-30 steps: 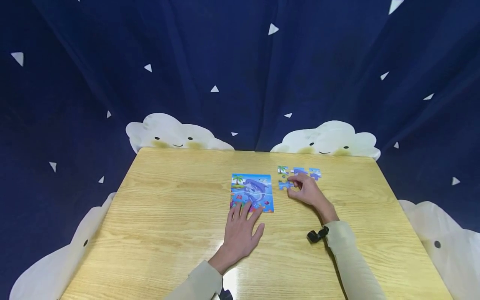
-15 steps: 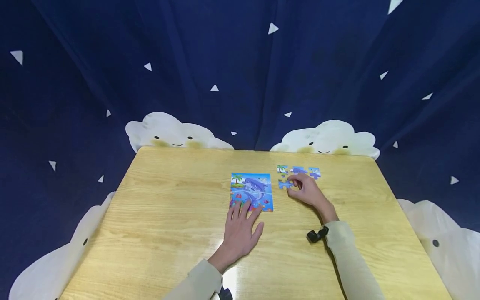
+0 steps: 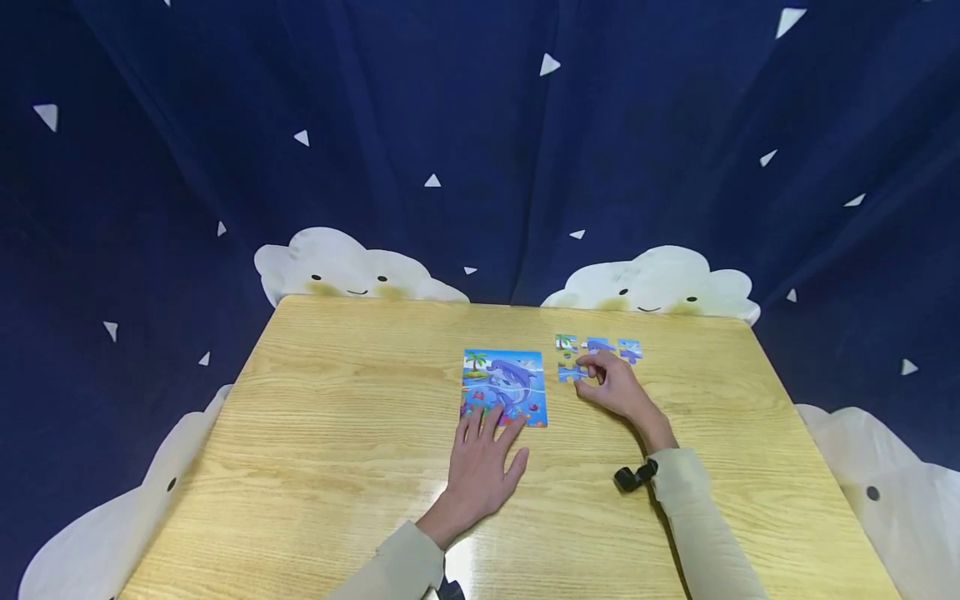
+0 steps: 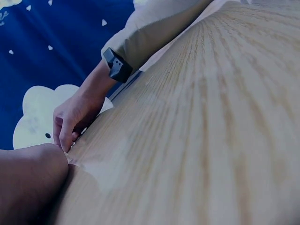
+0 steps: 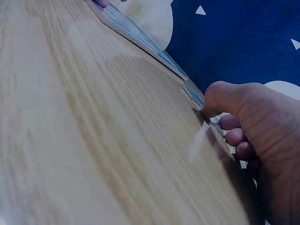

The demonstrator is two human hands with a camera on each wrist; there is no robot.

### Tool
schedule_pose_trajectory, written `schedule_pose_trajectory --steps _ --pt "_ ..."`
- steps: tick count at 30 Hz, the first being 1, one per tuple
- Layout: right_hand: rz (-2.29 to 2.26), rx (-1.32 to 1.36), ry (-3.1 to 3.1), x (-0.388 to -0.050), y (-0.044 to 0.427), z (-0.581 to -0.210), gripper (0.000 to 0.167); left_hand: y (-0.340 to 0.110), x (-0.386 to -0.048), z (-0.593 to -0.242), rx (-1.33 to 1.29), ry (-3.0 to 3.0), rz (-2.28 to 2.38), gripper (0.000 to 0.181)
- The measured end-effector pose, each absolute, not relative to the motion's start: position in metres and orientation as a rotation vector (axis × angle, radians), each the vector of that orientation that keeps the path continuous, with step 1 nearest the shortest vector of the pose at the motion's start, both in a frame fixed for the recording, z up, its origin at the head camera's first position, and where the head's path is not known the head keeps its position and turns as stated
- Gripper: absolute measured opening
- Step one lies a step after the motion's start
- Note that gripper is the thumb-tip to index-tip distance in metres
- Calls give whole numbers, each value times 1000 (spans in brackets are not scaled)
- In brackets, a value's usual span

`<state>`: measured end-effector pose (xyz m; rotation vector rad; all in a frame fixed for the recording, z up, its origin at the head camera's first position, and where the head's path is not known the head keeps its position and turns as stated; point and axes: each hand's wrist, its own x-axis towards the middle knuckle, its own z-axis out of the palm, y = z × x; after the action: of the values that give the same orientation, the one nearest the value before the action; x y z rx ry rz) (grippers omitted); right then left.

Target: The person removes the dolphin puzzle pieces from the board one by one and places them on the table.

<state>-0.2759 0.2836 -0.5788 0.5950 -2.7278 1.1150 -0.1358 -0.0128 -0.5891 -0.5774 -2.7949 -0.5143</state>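
Observation:
In the head view a square dolphin picture (image 3: 513,379) lies on the table. The fingers of my left hand (image 3: 480,471) lie spread and straight over its bottom edge. To its right are loose jigsaw pieces: a palm-tree piece (image 3: 566,342), a dolphin piece (image 3: 597,343) and a blue-and-purple piece (image 3: 630,348), with a blue sea piece (image 3: 570,373) below the palm. My right hand (image 3: 617,387) is down at the sea piece's right side, thumb and index finger pinching a jigsaw piece (image 5: 217,127) that they mostly cover. In the right wrist view the thumb presses at its edge.
Everything lies on a light wooden table (image 3: 337,400). A dark blue curtain (image 3: 480,150) with white triangles and cloud shapes hangs behind its far edge. A black wrist camera (image 3: 633,477) sits on the right wrist.
The whole scene shifts slightly in the head view. Both hands and the pieces stay in nearly the same places on the table; the right fingers move only a little.

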Motion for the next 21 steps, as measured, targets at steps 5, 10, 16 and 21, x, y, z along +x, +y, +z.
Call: schedule_pose_trajectory --steps 5,10,16,21 --pt "1132 596 -2707 -275 284 -579 28 -12 -137 -591 -574 -2770 -512 51" --pt "1181 568 -2694 -272 285 -580 30 -11 -136 -594 -579 -2752 -526 51" --pt "1231 544 -2667 -269 283 -579 30 -11 -136 -593 -575 -2745 -526 51" --pt "1283 571 -2581 -265 276 -572 39 -11 -137 -593 -576 -2743 -527 51"
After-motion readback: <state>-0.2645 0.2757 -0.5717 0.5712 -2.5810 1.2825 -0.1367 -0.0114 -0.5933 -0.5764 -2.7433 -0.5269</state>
